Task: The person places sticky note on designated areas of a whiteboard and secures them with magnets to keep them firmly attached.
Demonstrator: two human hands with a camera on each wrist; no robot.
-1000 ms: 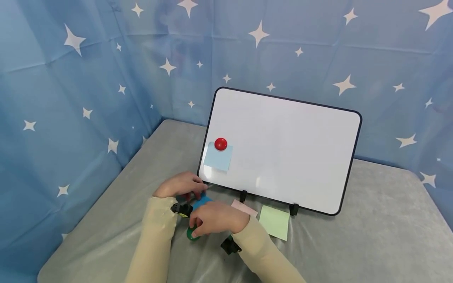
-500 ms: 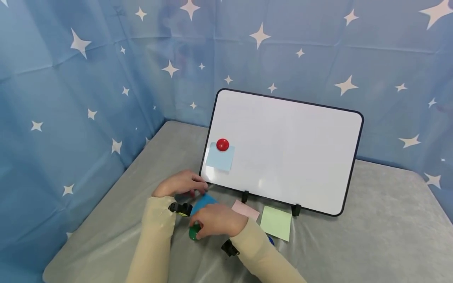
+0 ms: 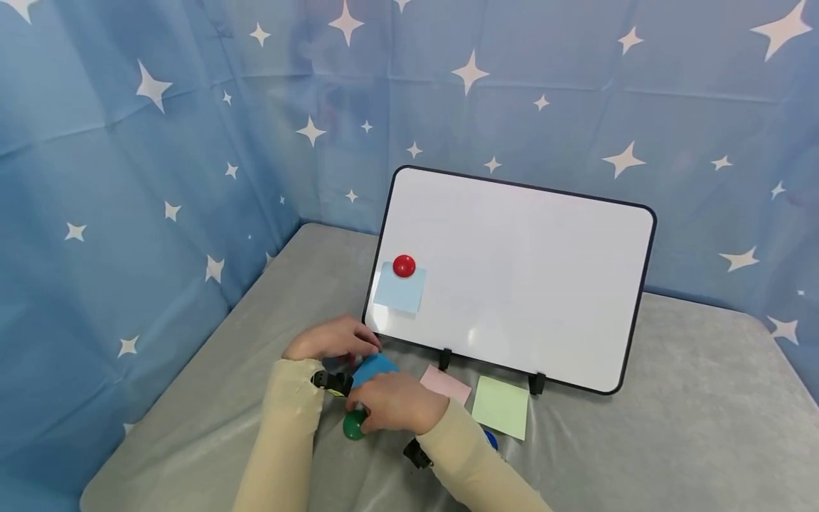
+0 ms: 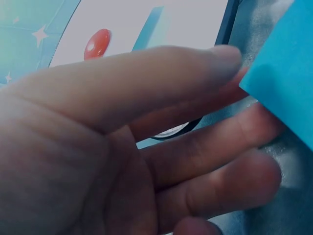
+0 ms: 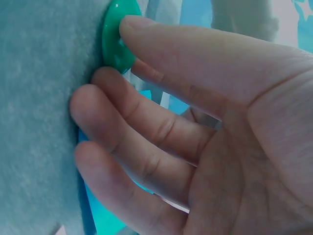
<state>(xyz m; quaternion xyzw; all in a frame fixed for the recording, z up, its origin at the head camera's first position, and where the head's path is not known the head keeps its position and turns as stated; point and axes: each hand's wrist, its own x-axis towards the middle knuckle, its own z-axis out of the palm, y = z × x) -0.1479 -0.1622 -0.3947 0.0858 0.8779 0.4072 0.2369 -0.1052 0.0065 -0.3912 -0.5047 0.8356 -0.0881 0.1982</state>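
- Right hand (image 3: 399,402): grip clamped on a domed green magnet (image 3: 354,425).
- Left hand (image 3: 333,338): grip apart, fingertips at the corner of a blue sticky note (image 3: 374,366).

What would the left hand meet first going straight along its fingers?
Most likely the flat, bright-blue paper note: in the left wrist view, its corner lies right ahead of the left hand. Depth is unclear, so they may already touch.
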